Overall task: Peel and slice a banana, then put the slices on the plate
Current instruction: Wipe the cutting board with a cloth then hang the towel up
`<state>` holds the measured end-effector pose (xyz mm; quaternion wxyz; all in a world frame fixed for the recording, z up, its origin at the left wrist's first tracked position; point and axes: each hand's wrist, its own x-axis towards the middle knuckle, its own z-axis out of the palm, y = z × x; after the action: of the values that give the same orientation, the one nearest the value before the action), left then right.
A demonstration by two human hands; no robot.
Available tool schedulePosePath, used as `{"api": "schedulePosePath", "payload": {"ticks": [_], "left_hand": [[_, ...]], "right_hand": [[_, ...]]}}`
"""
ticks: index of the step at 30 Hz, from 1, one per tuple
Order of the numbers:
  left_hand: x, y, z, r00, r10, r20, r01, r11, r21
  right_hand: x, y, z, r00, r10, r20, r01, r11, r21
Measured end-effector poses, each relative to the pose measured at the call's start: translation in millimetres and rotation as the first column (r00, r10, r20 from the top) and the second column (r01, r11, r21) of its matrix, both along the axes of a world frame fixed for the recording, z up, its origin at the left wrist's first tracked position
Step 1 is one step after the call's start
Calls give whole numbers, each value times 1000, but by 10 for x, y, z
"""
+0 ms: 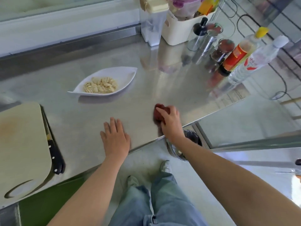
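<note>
A white plate [128, 73] on the steel bench [162, 88] holds the banana slices [100, 86], so slicing looks finished. Nearer the edge, the right hand [170, 119] grips a dark red cloth [158, 110], probably to wipe; the left hand [116, 136] lies flat nearby, fingers straight, likely bracing.

You'll find a white basket [179, 33] at the far side of the steel table [97, 111]; bottles [234, 57] and spice jars [221, 49] stand just right of it, and a dark red cloth [160, 111] lies well in front.
</note>
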<state>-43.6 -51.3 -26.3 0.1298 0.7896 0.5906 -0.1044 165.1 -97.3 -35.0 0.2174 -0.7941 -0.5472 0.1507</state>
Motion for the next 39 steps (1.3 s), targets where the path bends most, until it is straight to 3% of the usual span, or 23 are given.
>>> {"api": "schedulePosePath", "payload": {"ticks": [2, 4, 8, 13, 15, 17, 19, 22, 25, 30, 34, 39], "left_hand": [[146, -42, -22, 995, -98, 2, 98, 995, 2], [279, -84, -56, 988, -153, -25, 153, 988, -9], [482, -150, -51, 997, -72, -16, 72, 997, 8], [880, -129, -65, 998, -60, 24, 59, 997, 42], [1103, -107, -71, 996, -75, 57, 73, 996, 41], [1313, -86, -74, 993, -95, 70, 93, 995, 28], [1479, -77, -85, 993, -103, 62, 103, 995, 9], [1598, -82, -99, 997, -77, 31, 76, 997, 3], [1618, -88, -108, 998, -56, 25, 56, 998, 21], [1614, -83, -93, 998, -51, 29, 51, 999, 5], [1608, -73, -87, 998, -50, 41, 49, 999, 13], [1627, -76, -79, 997, -57, 42, 56, 998, 25]], "right_hand": [[-270, -57, -62, 962, 272, 15, -271, 962, -24], [-240, -142, -103, 955, 295, 33, -294, 955, -34], [456, -226, -74, 996, -55, 67, 61, 993, -97], [1130, -245, 77, 985, -44, -165, 37, 998, -45], [1304, -233, 144, 962, -143, -231, 159, 986, 52], [1512, -219, 179, 944, -263, -199, 287, 952, 103], [1738, -209, 157, 899, -412, -149, 422, 906, 42], [1936, -142, 90, 803, -595, -25, 575, 785, -229], [1897, 26, 20, 874, -486, 4, 472, 846, -247], [1719, 373, 2, 986, -143, -91, 119, 967, -225], [1641, 434, 23, 975, 155, -161, -187, 958, -215], [1583, 230, 12, 934, 284, -218, -322, 933, -162]]}}
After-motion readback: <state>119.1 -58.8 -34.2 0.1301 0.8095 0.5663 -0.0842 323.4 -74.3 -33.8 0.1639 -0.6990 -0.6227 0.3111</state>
